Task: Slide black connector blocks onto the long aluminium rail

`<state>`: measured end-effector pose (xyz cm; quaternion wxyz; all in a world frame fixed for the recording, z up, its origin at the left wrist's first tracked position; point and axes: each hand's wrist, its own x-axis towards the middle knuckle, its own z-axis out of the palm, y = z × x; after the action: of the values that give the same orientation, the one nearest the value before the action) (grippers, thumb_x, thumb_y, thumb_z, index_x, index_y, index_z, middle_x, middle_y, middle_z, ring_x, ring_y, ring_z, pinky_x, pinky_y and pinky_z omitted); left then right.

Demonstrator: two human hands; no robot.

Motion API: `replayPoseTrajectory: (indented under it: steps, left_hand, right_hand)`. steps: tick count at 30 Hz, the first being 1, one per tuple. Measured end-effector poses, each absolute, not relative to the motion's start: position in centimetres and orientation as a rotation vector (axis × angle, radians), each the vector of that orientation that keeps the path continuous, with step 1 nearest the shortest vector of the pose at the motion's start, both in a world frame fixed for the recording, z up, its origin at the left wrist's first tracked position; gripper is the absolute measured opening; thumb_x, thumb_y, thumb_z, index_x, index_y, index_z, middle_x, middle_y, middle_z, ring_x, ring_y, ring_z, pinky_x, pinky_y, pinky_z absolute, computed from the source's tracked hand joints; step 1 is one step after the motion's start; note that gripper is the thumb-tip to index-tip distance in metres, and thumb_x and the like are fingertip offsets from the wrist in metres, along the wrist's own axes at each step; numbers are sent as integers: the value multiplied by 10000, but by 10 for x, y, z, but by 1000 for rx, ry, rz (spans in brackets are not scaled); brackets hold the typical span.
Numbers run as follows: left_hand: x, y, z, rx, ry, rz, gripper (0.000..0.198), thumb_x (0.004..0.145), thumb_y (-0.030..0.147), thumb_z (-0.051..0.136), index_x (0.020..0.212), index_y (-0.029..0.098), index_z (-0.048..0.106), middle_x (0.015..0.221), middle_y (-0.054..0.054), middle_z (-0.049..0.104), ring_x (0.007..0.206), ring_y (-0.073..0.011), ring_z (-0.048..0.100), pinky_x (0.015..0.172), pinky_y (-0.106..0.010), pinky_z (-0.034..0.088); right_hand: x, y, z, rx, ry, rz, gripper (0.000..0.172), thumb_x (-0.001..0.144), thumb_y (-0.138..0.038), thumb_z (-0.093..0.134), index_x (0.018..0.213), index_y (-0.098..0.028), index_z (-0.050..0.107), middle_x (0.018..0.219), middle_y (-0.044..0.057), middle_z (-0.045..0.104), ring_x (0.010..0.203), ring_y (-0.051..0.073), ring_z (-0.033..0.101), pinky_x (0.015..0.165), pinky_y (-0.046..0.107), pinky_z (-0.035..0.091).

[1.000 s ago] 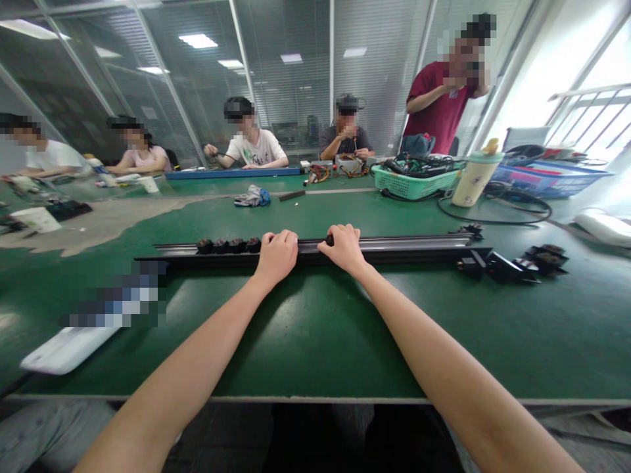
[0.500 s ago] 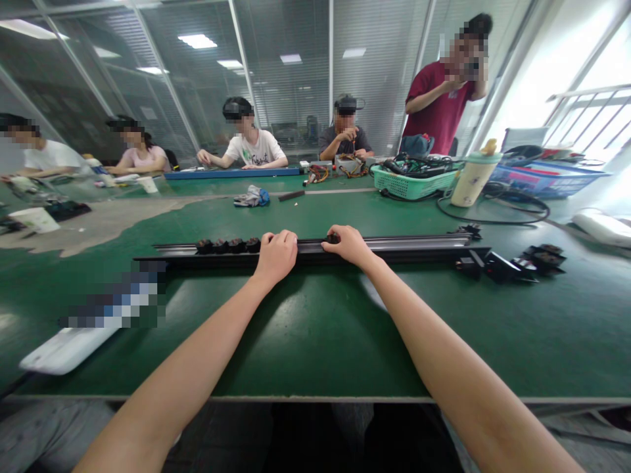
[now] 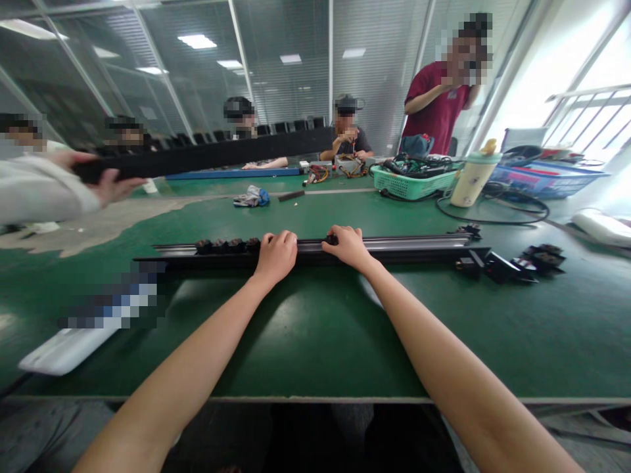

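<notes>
A long metal rail (image 3: 394, 244) on a black base lies across the green table in front of me. My left hand (image 3: 276, 255) curls over the rail, just right of a row of dark knobbed blocks (image 3: 221, 246). My right hand (image 3: 348, 246) grips the same rail a short way to the right, with its fingers over a small black part. Several black brackets (image 3: 522, 264) lie past the rail's right end. At the far left, a co-worker's hand (image 3: 116, 187) holds a long black bar (image 3: 207, 154) up in the air.
A green basket of cables (image 3: 414, 179), a pale water bottle (image 3: 473, 177) and a blue crate (image 3: 547, 180) stand at the back right. A crumpled glove (image 3: 251, 196) lies beyond the rail. A white board (image 3: 66, 351) sits at the front left, near the table's front edge (image 3: 315, 399).
A co-worker's arms have come in at the far left, lifting a long black bar across the view. My hands remain on the rail with almost no movement.
</notes>
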<state>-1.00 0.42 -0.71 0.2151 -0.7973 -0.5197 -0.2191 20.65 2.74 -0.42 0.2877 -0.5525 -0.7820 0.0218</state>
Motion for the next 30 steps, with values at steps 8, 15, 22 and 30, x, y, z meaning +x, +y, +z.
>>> replayPoseTrajectory:
  steps: [8, 15, 22, 30]
  left_hand:
    - [-10, 3, -8, -2208, -1447, -624, 395, 1049, 254, 270, 1115, 179, 652, 1134, -136, 709, 1039, -270, 634, 985, -467, 354]
    - [-10, 3, -7, -2199, -1441, -611, 393, 1046, 241, 267, 1115, 179, 649, 1134, -138, 707, 1054, -269, 636, 982, -464, 359]
    - [-10, 3, -7, -2190, -1448, -595, 394, 1048, 235, 263, 1109, 174, 647, 1124, -133, 709, 1036, -265, 636, 981, -461, 358]
    - [-9, 2, -6, -2196, -1476, -575, 390, 1045, 238, 273, 1112, 167, 651, 1134, -136, 705, 1047, -270, 631, 983, -462, 356]
  right_hand:
    - [207, 28, -6, -1488, -2058, 49, 198, 887, -373, 620, 973, -198, 655, 1065, 91, 728, 1041, 283, 589, 892, 377, 327]
    - [207, 26, -4, -1522, -2042, 42, 187, 878, -374, 623, 942, -199, 642, 1050, 96, 722, 1035, 291, 571, 889, 379, 333]
    - [206, 25, -3, -1557, -2021, 25, 178, 874, -372, 618, 921, -201, 625, 1038, 103, 710, 1037, 298, 553, 890, 388, 342]
    - [205, 23, -1, -1598, -1992, 13, 166, 869, -362, 594, 907, -201, 590, 1042, 118, 700, 1023, 309, 539, 863, 387, 348]
